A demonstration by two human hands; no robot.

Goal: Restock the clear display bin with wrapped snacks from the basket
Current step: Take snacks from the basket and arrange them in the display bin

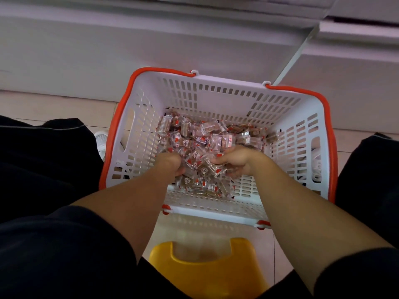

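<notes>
Here we look straight down into the basket (218, 98), white slotted plastic with an orange rim, which fills the centre of the frame on a pale tiled floor. The snacks (207, 134) lie in a loose heap across its bottom: small clear wrappers with brown contents and red marks, spread from the far wall toward the near one.

Left hand (172, 164), centre of frame: plunged into the heap from the near left. Its fingers curl down and inward among the wrappers, and the tips are buried, so we cannot count what it grips. It is closed around a clump of snacks.

Right hand (234, 161), just right of centre: also in the heap, thumb pointing left toward the other hand, fingers curled under a bunch of wrappers. It grips snacks as well. The two hands sit near each other with a mound of wrappers bunched between them; we cannot tell whether they touch.

Both forearms enter from the lower edge, bare to the dark sleeves.

A yellow stool (205, 268) shows at the bottom centre, between dark-clothed legs at the left and right edges. A white shoe (101, 141) peeks out just left of the basket. A white cabinet base (129, 46) runs across the upper frame.
</notes>
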